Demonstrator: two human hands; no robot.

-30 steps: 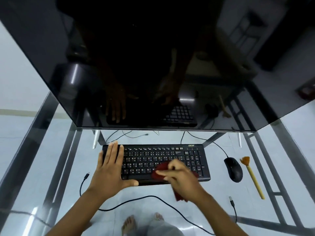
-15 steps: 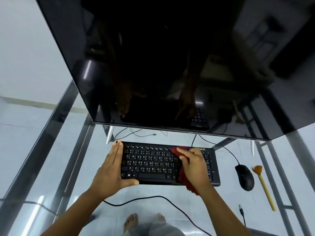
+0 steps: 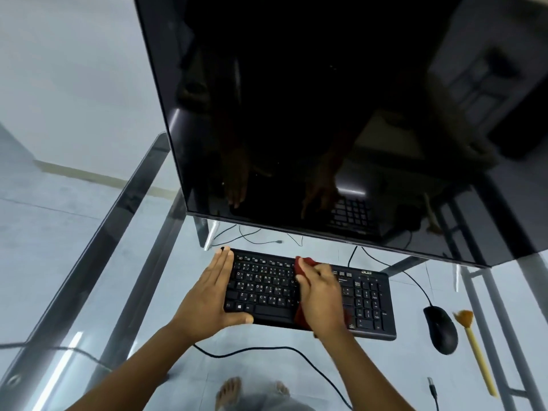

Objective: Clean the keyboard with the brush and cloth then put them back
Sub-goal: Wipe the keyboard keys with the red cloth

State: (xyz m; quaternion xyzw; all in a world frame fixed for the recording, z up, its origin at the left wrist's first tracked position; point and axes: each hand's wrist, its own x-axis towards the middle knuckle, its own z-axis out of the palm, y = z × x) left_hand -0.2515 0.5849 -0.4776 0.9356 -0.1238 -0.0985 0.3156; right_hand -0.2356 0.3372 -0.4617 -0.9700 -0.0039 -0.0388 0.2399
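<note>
A black keyboard (image 3: 267, 289) lies on the glass desk below the monitor. My left hand (image 3: 210, 295) rests flat against the keyboard's left end, fingers straight and thumb along the front edge. My right hand (image 3: 321, 298) holds a red cloth (image 3: 307, 264) down on the middle keys. The cloth shows past the fingertips near the top row and below the palm at the front edge. The fingers there are blurred. A yellow-handled brush (image 3: 474, 348) with orange bristles lies on the desk right of the mouse, touched by neither hand.
A large dark monitor (image 3: 326, 114) overhangs the back of the keyboard. A black mouse (image 3: 440, 329) sits between keyboard and brush. A black cable (image 3: 267, 350) loops in front of the keyboard. Metal frame bars (image 3: 133, 262) run under the glass at left and right.
My right hand has carried the cloth from the keyboard's lower middle up to the top rows and a little leftward. The left hand stays braced on the left end. The camera has shifted.
</note>
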